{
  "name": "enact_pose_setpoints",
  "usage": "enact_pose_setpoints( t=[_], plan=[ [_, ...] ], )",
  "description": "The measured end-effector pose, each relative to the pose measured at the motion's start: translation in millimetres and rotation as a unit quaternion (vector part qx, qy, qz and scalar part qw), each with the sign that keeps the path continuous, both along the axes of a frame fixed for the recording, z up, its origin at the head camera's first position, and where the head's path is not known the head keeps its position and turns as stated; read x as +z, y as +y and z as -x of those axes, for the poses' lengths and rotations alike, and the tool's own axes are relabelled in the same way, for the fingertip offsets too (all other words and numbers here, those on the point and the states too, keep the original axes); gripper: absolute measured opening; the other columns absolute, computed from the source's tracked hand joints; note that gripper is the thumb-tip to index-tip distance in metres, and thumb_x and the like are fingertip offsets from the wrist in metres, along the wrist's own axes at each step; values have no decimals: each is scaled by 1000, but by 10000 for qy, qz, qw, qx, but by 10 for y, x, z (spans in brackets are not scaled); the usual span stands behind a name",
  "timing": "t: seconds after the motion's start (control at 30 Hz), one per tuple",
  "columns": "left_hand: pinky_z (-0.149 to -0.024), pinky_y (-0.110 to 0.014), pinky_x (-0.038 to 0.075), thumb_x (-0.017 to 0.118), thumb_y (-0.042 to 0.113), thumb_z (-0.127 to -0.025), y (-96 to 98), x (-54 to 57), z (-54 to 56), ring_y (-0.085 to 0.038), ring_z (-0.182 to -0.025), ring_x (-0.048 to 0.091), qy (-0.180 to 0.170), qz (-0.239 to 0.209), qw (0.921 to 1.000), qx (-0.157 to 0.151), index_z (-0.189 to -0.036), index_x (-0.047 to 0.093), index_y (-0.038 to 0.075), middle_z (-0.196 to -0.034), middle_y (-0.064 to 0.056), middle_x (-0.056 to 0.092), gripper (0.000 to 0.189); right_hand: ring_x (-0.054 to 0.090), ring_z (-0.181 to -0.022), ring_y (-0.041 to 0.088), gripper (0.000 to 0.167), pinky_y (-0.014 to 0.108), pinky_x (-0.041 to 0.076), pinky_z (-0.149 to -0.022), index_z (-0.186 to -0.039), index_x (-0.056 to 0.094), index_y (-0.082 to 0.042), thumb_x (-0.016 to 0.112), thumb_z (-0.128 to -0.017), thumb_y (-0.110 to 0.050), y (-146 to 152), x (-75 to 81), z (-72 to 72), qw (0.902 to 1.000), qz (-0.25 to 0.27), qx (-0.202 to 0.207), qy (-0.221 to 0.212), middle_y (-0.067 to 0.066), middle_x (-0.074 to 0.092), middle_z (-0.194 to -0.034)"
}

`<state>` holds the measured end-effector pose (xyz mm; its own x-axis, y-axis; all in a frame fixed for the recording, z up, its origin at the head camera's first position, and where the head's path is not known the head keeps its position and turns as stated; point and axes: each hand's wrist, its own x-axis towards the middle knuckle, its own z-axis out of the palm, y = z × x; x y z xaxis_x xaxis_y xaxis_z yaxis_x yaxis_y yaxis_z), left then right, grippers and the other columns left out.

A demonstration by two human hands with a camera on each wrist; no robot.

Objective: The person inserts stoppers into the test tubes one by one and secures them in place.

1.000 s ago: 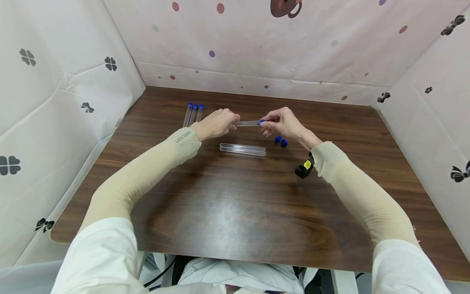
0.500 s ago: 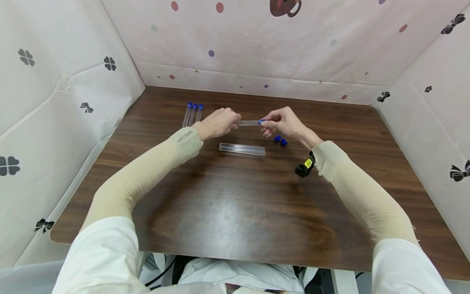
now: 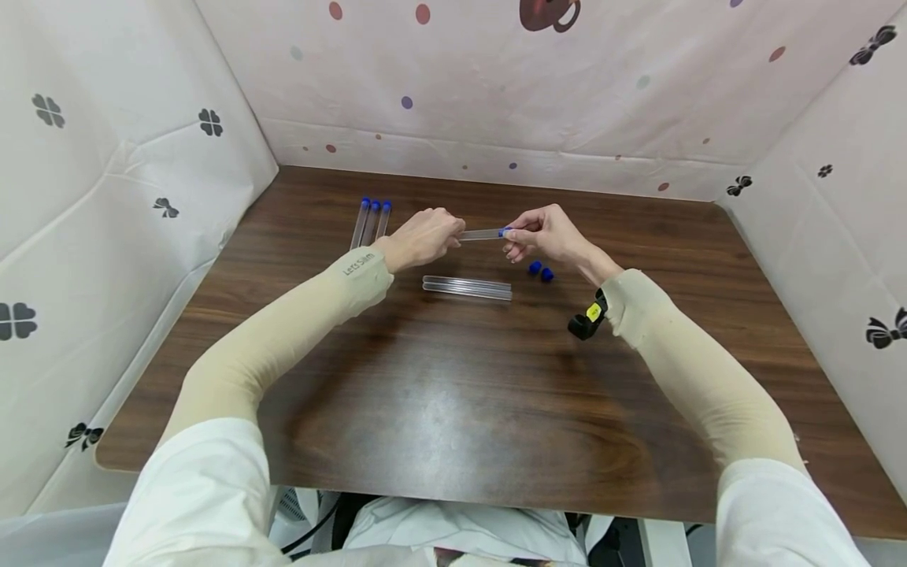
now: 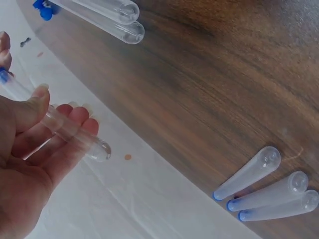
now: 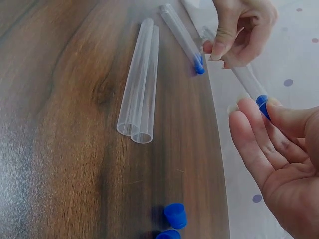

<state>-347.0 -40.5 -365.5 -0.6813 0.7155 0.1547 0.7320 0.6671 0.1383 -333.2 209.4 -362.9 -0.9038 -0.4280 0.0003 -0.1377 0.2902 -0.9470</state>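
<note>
A clear test tube point(image 3: 482, 235) lies nearly level between the two hands. My left hand point(image 3: 425, 236) grips it toward its rounded end, thumb on one side and fingers on the other in the left wrist view. At the tube's other end, my right hand point(image 3: 549, 235) pinches a blue cap point(image 5: 262, 105) between thumb and fingers. The cap sits at the tube's mouth, partly covered by the fingertips. Two uncapped test tubes point(image 3: 468, 288) lie side by side on the table, nearer the body. Two loose blue caps, one of them upright point(image 5: 175, 215), rest below the right hand.
Three capped test tubes point(image 3: 369, 224) lie in a row at the back left of the brown wooden table point(image 3: 453, 409), blue caps toward the back wall. Patterned white sheets point(image 3: 453, 87) rise behind the table and on both sides. A black wrist strap point(image 3: 585, 324) hangs by the right wrist.
Both hands keep their hold in nearly the same place. The capped end of the tube has tipped very slightly upward, away from the body.
</note>
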Motion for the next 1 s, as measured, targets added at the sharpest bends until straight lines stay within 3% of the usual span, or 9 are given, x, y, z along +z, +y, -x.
enact_pose_setpoints(
  t=[0.23, 0.37, 0.5, 0.67, 1.0],
  plan=[
    [-70, -36, 55, 61, 3, -91, 2, -7, -10, -24, -82, 70, 185, -7, 9998, 35, -84, 64, 5, -89, -8, 73, 8, 70, -63, 18, 35, 35, 59, -64, -112, 54, 22, 62, -92, -5, -8, -30, 22, 9962, 505, -160, -696, 13, 72, -74],
    [-70, -37, 55, 61, 7, -92, 2, -19, -15, -24, -81, 69, 131, 56, 9999, 63, -85, 64, 6, -88, -8, 73, 8, 70, -63, 19, 33, 38, 59, -66, -113, 54, 21, 61, -93, -5, -21, -19, 16, 9956, 430, -202, -804, 12, 72, -74],
    [-68, -37, 54, 63, 13, -93, 7, -36, -10, -24, -75, 66, 45, 28, 9999, 103, -88, 65, 6, -85, -8, 70, 9, 70, -64, 19, 30, 43, 58, -70, -112, 57, 18, 60, -93, -5, -34, -7, 17, 9962, 357, -374, -706, 14, 72, -76],
    [-67, -37, 52, 63, 15, -93, 8, -46, -3, -23, -73, 62, -130, 29, 9997, 180, -92, 64, 5, -84, -8, 68, 10, 71, -64, 20, 32, 39, 59, -67, -109, 61, 14, 57, -97, -15, -61, 1, 38, 9960, 322, -626, -547, 14, 72, -77],
    [-63, -33, 47, 61, 15, -95, -83, 14, 33, -20, -72, 58, -570, -325, 9973, 324, -100, 61, 4, -88, -8, 68, 13, 69, -60, 21, 43, 38, 58, -62, -116, 58, 9, 48, -101, -30, -95, 10, 21, 9960, -378, -710, -393, 16, 72, -77]
  ],
)
